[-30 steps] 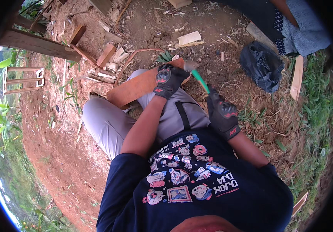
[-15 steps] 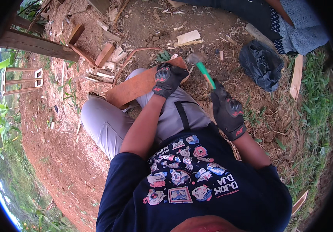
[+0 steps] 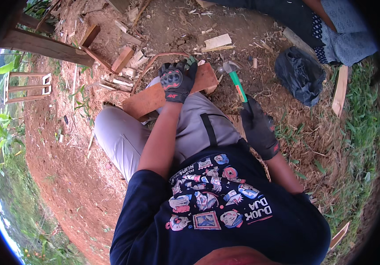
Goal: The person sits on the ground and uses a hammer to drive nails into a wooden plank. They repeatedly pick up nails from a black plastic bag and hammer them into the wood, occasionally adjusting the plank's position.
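A flat reddish-brown wooden board (image 3: 145,102) lies slantwise across my lap, over the grey trousers. My left hand (image 3: 174,82), in a black glove, grips the board near its middle, with the fingers bent over its far edge and the thumb apart. Their tips are hidden. Held by its lower end in my right hand (image 3: 259,129), also gloved in black, is a claw hammer (image 3: 237,86) with a green handle. The hammer's metal head is just right of the board's right end, apart from it. I cannot make out a nail.
Wood offcuts (image 3: 122,60) lie scattered beyond my knees. A pale wood scrap (image 3: 217,42) rests on the dirt ahead. To the right are a black plastic bag (image 3: 299,76) and a long wood strip (image 3: 340,91). Another person's clothed leg (image 3: 278,13) is at the top right.
My left hand has slid left along the board, away from its right end, and its thumb has spread. My right hand has turned, tilting the hammer's head slightly right.
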Demonstrator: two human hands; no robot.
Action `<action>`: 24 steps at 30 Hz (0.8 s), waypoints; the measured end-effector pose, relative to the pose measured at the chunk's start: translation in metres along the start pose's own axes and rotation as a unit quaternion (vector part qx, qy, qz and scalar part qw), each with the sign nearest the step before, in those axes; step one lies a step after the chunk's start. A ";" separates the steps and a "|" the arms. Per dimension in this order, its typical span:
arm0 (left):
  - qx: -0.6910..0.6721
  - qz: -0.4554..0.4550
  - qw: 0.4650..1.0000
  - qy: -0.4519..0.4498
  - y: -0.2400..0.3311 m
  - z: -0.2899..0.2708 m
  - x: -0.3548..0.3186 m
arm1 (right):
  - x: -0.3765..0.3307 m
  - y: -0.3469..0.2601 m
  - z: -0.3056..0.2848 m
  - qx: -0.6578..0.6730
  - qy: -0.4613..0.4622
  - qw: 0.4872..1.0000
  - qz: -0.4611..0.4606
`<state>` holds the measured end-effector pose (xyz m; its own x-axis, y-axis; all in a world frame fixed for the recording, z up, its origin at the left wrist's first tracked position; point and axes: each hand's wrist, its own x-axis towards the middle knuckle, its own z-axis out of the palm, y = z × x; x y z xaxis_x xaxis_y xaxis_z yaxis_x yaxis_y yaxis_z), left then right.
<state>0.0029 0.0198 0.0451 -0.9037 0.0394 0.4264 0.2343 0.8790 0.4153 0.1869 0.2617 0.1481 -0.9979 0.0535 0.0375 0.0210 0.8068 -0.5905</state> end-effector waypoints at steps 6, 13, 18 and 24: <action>0.070 -0.012 0.995 -0.070 -0.018 0.012 -0.008 | 0.016 -0.040 -0.026 0.039 0.056 0.994 -0.087; 0.067 -0.009 0.995 -0.078 -0.019 0.014 -0.010 | 0.015 -0.029 -0.018 -0.135 -0.130 0.982 -0.038; 0.040 -0.007 0.997 -0.068 -0.021 0.011 -0.008 | 0.013 -0.044 -0.018 0.011 0.080 0.991 -0.105; 0.054 -0.015 0.995 -0.081 -0.015 0.016 -0.003 | 0.007 -0.012 -0.002 -0.137 -0.095 0.986 -0.024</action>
<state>-0.0037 0.0139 0.0246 -0.9579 0.0808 0.2754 0.1741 0.9265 0.3336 0.1795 0.2539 0.1569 -0.9911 -0.0791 -0.1074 -0.0366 0.9356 -0.3512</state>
